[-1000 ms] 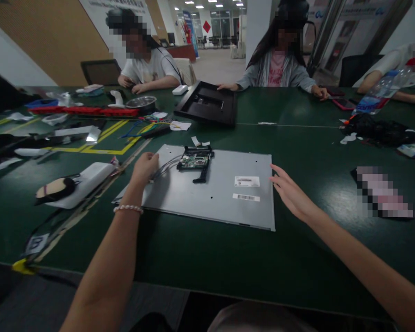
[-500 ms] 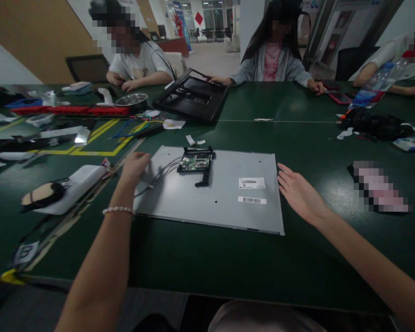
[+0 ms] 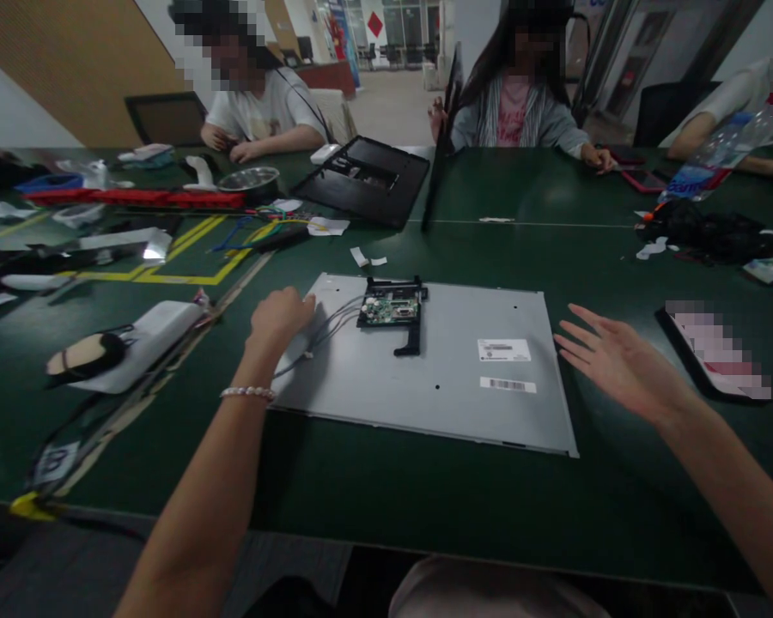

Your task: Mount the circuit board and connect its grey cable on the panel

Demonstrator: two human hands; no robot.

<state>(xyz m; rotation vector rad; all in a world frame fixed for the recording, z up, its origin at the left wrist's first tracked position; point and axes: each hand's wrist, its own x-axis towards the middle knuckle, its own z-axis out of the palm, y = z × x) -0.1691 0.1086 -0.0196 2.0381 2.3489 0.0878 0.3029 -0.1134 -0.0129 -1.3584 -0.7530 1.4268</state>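
A flat grey metal display panel [image 3: 361, 386] lies on the green table in front of me, with two white labels on its right half. On its back part sits a green circuit board [image 3: 390, 310] in a black bracket [image 3: 411, 339], and grey cables [image 3: 328, 324] run from it to the left. My left hand [image 3: 282, 319] is closed at the panel's left edge; its fingertips are partly hidden. Just beyond the right edge is my right hand [image 3: 618, 360], open, fingers spread, holding nothing.
A phone [image 3: 715, 352] lies at the right, a white object with a beige-and-black end [image 3: 161, 339] at the left. Across the table are a black back cover [image 3: 374, 184], a thin black frame [image 3: 439, 163] held upright by a co-worker, and a metal bowl [image 3: 250, 179].
The panel has shifted to the right together with my left hand. My right hand has moved right, away from its edge. Across the table, the thin black frame now stands upright, apart from the cover.
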